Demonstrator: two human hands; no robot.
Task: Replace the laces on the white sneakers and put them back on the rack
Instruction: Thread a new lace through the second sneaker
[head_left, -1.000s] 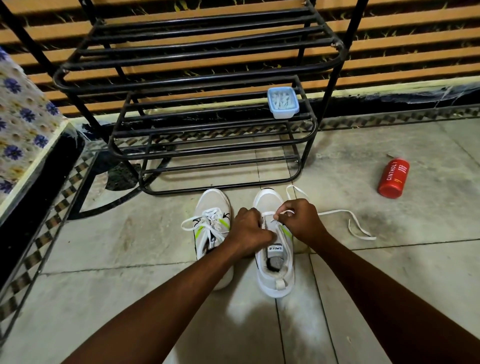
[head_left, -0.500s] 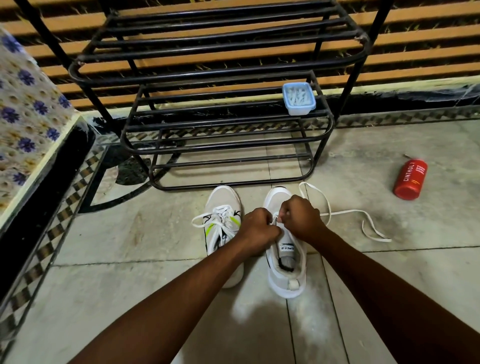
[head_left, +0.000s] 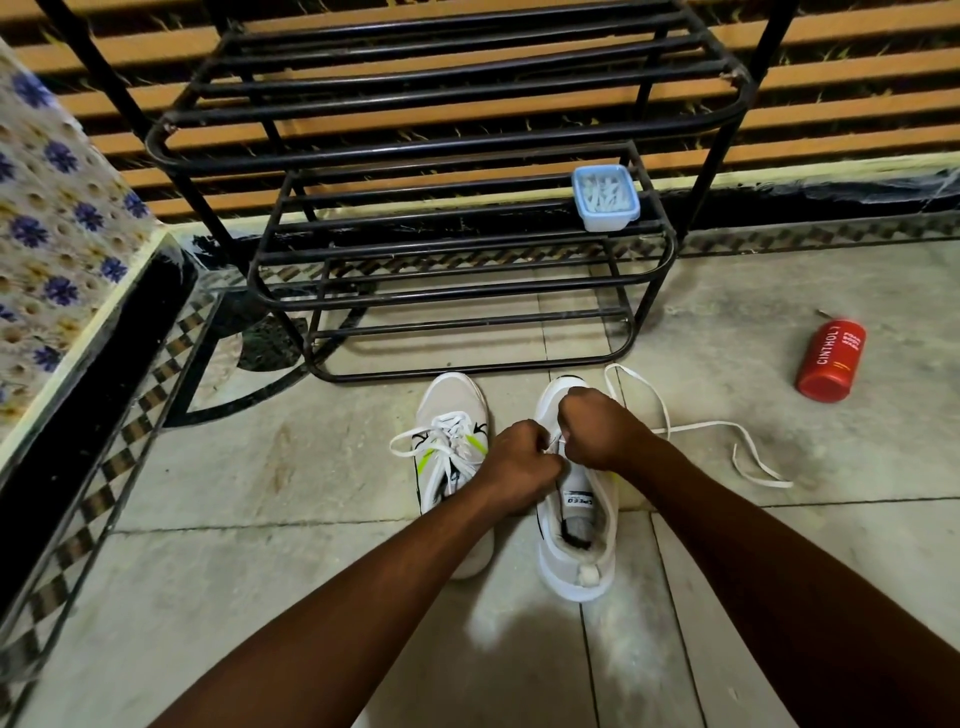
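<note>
Left hand (head_left: 519, 467) and right hand (head_left: 602, 431) on sneaker (head_left: 576, 551) lace (head_left: 696, 426) — rack (head_left: 467, 370) just beyond

I saw a rack (head_left: 447, 156) of glossy black-painted metal tubing, sneakers (head_left: 576, 566) of matt white mesh cloth, a flat woven lace (head_left: 696, 425), a dull, smudged stone-tile floor (head_left: 260, 571), a shiny red bottle (head_left: 830, 361) and a translucent plastic box (head_left: 605, 197).

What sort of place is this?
Likely a home entryway or veranda: a black metal shoe rack stands against a slatted wall, the floor is stone tile with a patterned border, and white sneakers sit before the rack.
</note>
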